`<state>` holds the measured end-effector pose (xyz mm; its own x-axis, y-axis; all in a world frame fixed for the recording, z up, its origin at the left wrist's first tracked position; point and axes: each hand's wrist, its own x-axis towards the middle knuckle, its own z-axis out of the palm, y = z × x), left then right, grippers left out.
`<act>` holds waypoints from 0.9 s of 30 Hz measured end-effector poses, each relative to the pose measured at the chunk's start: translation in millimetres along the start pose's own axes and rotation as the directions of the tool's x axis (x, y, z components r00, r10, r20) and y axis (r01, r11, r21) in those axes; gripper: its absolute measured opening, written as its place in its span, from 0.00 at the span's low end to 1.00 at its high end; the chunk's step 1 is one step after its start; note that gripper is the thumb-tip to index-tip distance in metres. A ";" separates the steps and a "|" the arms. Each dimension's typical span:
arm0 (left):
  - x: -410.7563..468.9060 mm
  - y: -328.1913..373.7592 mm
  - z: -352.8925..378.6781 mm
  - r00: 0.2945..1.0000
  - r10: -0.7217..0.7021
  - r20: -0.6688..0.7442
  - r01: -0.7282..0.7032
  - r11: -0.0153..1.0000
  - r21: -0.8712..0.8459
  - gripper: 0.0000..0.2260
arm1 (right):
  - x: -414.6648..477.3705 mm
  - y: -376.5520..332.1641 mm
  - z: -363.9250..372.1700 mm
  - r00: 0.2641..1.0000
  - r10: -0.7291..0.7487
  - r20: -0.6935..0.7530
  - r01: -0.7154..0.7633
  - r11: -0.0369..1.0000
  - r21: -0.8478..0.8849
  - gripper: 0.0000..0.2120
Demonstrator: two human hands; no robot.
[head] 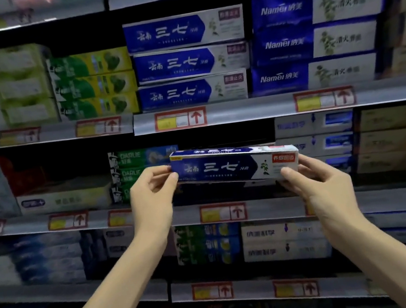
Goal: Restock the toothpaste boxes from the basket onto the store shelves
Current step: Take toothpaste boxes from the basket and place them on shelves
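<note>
Holding a toothpaste box (228, 167) level before the gap on the middle shelf (264, 209), the left hand (150, 196) pinched its left end and the right hand (315, 181) its right end; its long axis paralleled the shelf edge.

Straight ahead of me I see three blue-and-white Namei boxes (311, 40) stacked flat, and further left three green-and-yellow boxes (95, 85) piled the same way. Lower down, green Darlie boxes (132, 165) sit in shadow. Red-framed price labels (181, 119), each with a yellow patch and a red up-arrow, run along the grey label strip (256, 109).
</note>
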<state>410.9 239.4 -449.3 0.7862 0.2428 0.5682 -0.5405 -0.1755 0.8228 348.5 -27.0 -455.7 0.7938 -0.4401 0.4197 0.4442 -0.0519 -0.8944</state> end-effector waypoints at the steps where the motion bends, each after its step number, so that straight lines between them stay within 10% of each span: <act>1: 6.2 0.1 3.3 1.000 0.010 -0.021 -0.010 1.000 -0.013 0.07 | 11.8 1.5 3.1 1.000 -0.002 0.001 0.002 1.000 -0.006 0.18; 11: 71.6 -7.2 33.1 0.990 -0.010 -0.139 0.001 0.998 -0.065 0.05 | 122.6 -2.5 50.5 0.995 0.025 -0.094 -0.041 0.985 -0.170 0.09; 16: 92.7 -13.1 48.5 0.986 -0.056 -0.156 0.037 0.992 -0.120 0.07 | 151.1 -8.5 64.3 0.993 -0.092 -0.080 0.039 0.860 -0.508 0.27; 27: 85.9 -33.5 53.5 0.987 -0.090 -0.131 0.087 0.996 -0.029 0.09 | 146.0 7.5 65.6 0.987 -0.046 -0.155 -0.057 0.798 -0.600 0.10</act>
<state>512.6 215.0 -428.5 0.7854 0.3808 0.4879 -0.4786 -0.1262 0.8689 495.0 -32.8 -391.0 0.6986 -0.5709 0.4313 0.0600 -0.5539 -0.8304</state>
